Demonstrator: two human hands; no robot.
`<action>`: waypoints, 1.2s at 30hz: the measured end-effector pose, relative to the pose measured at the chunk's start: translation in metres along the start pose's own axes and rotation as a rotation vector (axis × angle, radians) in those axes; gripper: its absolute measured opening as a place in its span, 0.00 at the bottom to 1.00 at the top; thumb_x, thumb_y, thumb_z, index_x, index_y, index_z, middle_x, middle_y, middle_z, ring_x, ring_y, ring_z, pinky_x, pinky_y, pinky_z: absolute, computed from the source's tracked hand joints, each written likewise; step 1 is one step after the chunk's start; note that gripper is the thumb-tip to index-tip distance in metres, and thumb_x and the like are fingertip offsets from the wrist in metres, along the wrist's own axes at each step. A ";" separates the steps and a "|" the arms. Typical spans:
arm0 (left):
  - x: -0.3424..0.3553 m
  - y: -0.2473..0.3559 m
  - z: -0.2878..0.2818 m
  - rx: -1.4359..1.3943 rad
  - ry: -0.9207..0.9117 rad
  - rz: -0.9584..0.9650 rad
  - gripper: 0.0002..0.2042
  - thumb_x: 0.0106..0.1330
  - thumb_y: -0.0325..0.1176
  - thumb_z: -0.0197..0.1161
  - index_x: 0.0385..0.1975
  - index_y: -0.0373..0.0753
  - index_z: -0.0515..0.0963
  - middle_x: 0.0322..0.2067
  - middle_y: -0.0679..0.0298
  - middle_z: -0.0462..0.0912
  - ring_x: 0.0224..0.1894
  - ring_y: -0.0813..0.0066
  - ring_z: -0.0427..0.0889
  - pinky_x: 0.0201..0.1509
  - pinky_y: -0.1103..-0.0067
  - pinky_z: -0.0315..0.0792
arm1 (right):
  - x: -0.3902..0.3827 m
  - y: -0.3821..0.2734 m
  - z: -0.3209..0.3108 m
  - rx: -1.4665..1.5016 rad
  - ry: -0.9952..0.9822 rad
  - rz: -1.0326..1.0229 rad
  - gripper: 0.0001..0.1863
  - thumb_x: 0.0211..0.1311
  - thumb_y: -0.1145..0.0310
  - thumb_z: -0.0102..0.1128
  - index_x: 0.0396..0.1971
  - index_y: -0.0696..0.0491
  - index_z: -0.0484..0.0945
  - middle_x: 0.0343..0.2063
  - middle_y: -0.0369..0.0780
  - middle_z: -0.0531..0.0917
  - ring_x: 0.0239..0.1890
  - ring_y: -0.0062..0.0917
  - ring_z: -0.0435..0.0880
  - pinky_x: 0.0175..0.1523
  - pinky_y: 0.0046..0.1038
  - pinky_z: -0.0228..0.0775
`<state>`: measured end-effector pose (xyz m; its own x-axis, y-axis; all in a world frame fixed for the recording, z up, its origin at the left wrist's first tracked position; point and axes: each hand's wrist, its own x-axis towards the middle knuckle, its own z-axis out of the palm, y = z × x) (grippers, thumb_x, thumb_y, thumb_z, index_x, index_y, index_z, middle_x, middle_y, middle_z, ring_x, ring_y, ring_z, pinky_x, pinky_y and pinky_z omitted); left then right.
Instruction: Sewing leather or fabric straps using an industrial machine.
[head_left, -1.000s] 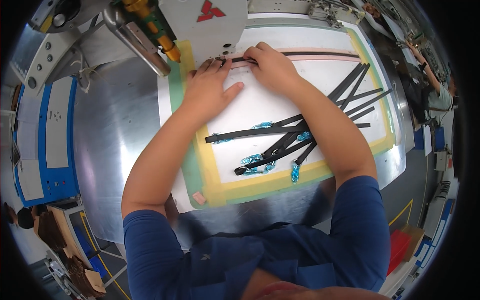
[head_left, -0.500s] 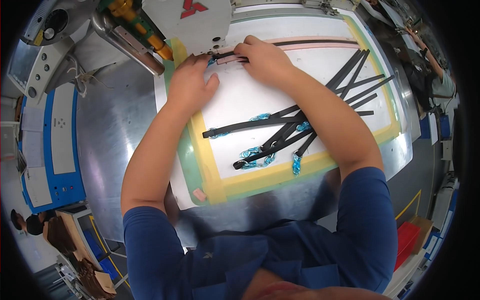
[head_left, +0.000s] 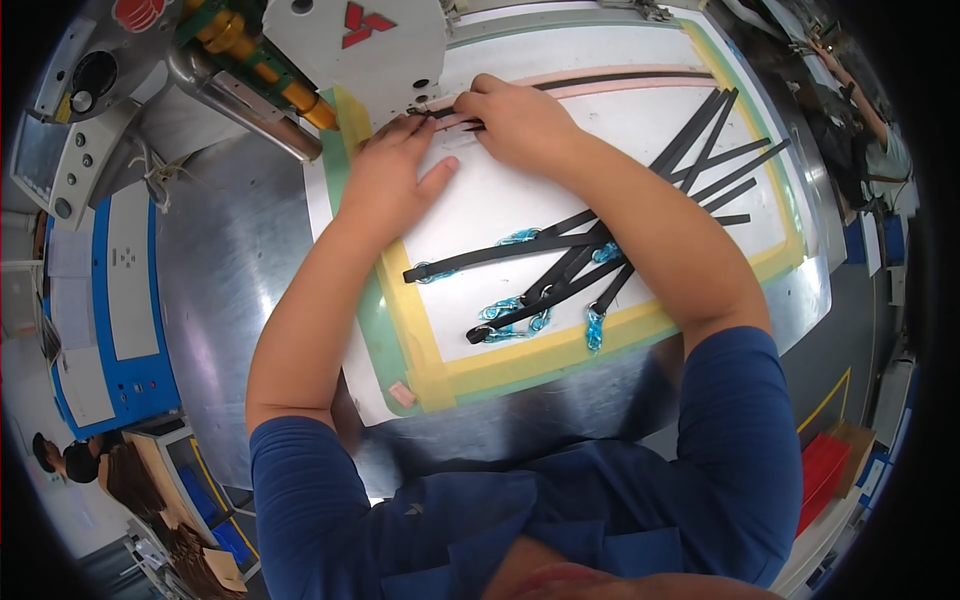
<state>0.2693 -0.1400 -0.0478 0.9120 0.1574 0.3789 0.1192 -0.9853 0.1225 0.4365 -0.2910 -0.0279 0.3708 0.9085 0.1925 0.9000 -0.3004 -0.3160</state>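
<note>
fingers (head_left: 425, 128) flat, both hands pressing strap (head_left: 600, 78)

One view only, head-mounted, looking steeply down and close over the metal tabletop (head_left: 240, 300). Fisheye bends the edges toward the rim. Both forearms enter from the lower edge, reaching to the upper centre of the frame; the wearer's blue shirt fills the bottom.

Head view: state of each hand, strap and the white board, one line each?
Left hand: flat, palm down on the white board.
Right hand: fingers pressing the black strap on the pink strip at the machine head.
White sewing machine head: over the strap end.
Loose black straps with blue-wrapped ends: lying crossed, untouched.
White board with yellow-green border: flat on the metal table.
</note>
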 end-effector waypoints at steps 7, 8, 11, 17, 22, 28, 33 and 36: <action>0.009 -0.009 -0.017 -0.011 -0.002 -0.243 0.19 0.64 0.35 0.62 0.53 0.36 0.86 0.56 0.49 0.85 0.57 0.52 0.83 0.65 0.62 0.74 | 0.001 0.003 0.002 0.010 0.034 -0.005 0.17 0.61 0.73 0.64 0.51 0.51 0.82 0.50 0.42 0.81 0.50 0.43 0.86 0.54 0.44 0.80; 0.011 -0.003 -0.023 -0.036 -0.036 -0.347 0.19 0.62 0.34 0.61 0.51 0.34 0.87 0.55 0.49 0.86 0.56 0.52 0.84 0.64 0.63 0.75 | 0.000 0.005 0.002 0.008 0.030 0.007 0.17 0.61 0.73 0.64 0.51 0.51 0.82 0.50 0.42 0.81 0.49 0.43 0.86 0.53 0.44 0.80; 0.006 -0.001 -0.023 -0.147 -0.045 -0.246 0.22 0.63 0.36 0.63 0.55 0.33 0.84 0.57 0.49 0.84 0.58 0.51 0.83 0.65 0.64 0.75 | 0.001 0.001 -0.002 -0.014 -0.004 -0.010 0.17 0.65 0.71 0.62 0.54 0.51 0.82 0.51 0.43 0.81 0.50 0.43 0.87 0.53 0.43 0.82; 0.001 -0.008 -0.013 -0.110 -0.093 -0.118 0.27 0.68 0.41 0.64 0.64 0.33 0.78 0.63 0.48 0.80 0.65 0.48 0.79 0.71 0.66 0.71 | 0.002 -0.002 0.000 -0.020 -0.002 -0.033 0.17 0.65 0.71 0.62 0.53 0.51 0.84 0.49 0.43 0.82 0.49 0.42 0.87 0.52 0.43 0.81; 0.004 -0.002 -0.015 -0.026 -0.133 -0.098 0.27 0.71 0.43 0.62 0.65 0.33 0.78 0.65 0.50 0.79 0.63 0.50 0.80 0.68 0.64 0.73 | -0.002 -0.002 -0.001 -0.045 -0.005 -0.056 0.16 0.65 0.71 0.62 0.52 0.48 0.86 0.46 0.44 0.81 0.48 0.42 0.87 0.51 0.43 0.81; 0.007 0.002 -0.016 0.060 -0.137 -0.084 0.26 0.72 0.44 0.61 0.64 0.33 0.79 0.62 0.52 0.81 0.60 0.54 0.82 0.65 0.62 0.74 | 0.003 -0.007 -0.002 -0.107 -0.057 -0.009 0.18 0.63 0.70 0.66 0.53 0.44 0.87 0.48 0.42 0.81 0.48 0.41 0.87 0.53 0.43 0.81; 0.008 0.004 -0.012 0.034 -0.132 -0.105 0.26 0.72 0.44 0.61 0.64 0.31 0.78 0.61 0.51 0.81 0.60 0.54 0.82 0.65 0.62 0.74 | 0.003 -0.009 -0.005 -0.120 -0.064 -0.005 0.19 0.63 0.70 0.65 0.54 0.44 0.87 0.47 0.41 0.81 0.49 0.40 0.87 0.53 0.42 0.81; 0.006 0.007 -0.010 0.021 -0.111 -0.122 0.26 0.72 0.43 0.61 0.64 0.31 0.78 0.60 0.51 0.81 0.60 0.55 0.82 0.65 0.62 0.74 | 0.000 -0.013 -0.005 -0.124 -0.065 -0.001 0.19 0.63 0.70 0.65 0.54 0.44 0.86 0.47 0.41 0.81 0.49 0.40 0.87 0.53 0.42 0.81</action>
<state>0.2718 -0.1453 -0.0349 0.9279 0.2686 0.2584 0.2386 -0.9607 0.1419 0.4262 -0.2888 -0.0197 0.3579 0.9245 0.1313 0.9232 -0.3293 -0.1979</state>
